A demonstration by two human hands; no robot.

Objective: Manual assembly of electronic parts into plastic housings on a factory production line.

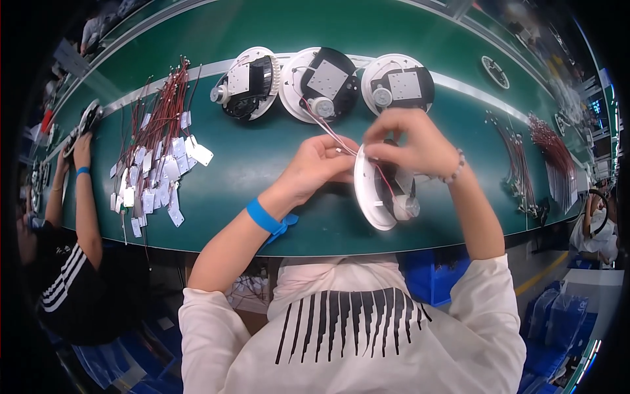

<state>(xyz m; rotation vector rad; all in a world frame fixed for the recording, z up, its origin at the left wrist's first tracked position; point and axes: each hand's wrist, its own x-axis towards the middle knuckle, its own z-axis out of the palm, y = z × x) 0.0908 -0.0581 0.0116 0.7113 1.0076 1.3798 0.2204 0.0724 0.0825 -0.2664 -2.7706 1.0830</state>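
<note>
A round white motor unit (374,197) with black parts and a silver motor (405,207) stands tilted on its edge at the front middle of the table. My right hand (410,141) is closed at its top rim, thumb and finger pinching there. On the left side of the rim, my left hand (319,164) has its fingers closed around thin red and white wires (335,136). A small white connector shows by those fingers. Some of the left fingertips are hidden behind the disc.
Three similar round units (318,82) lie in a row behind my hands. Bundled red wires with white tags (157,164) lie at left, and more wire bundles (551,154) at right. A white ring (495,71) lies far right. At far left, a person's hands (82,151) hold a round part.
</note>
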